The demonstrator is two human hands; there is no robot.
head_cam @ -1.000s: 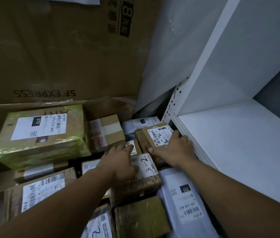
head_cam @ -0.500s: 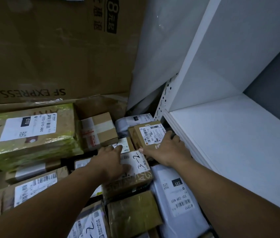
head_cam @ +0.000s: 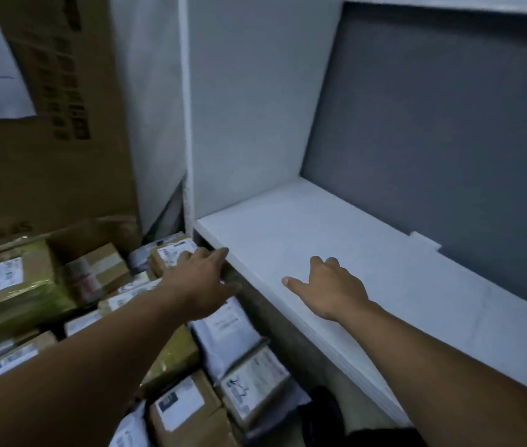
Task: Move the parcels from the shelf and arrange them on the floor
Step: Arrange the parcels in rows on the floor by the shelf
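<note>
**Parcels** — cartons and grey mailers, packed side by side on the floor, below and left of both hands.

**Left hand** — fingers straight and holding nothing. The fingertips were over a small labelled carton at the far corner of the pile. Whether they touched it could not be told.

**Right hand** — loosely spread, thumb out, holding nothing, low over the white shelf board.

**Shelf** — the stretch around the right hand showed no parcel. Other levels lay out of frame.

**Progress, as judged** — this level looked finished and the floor arrangement well advanced. Any parcels left to move would be on shelves not shown. The corner carton perhaps needed a last nudge.
</note>
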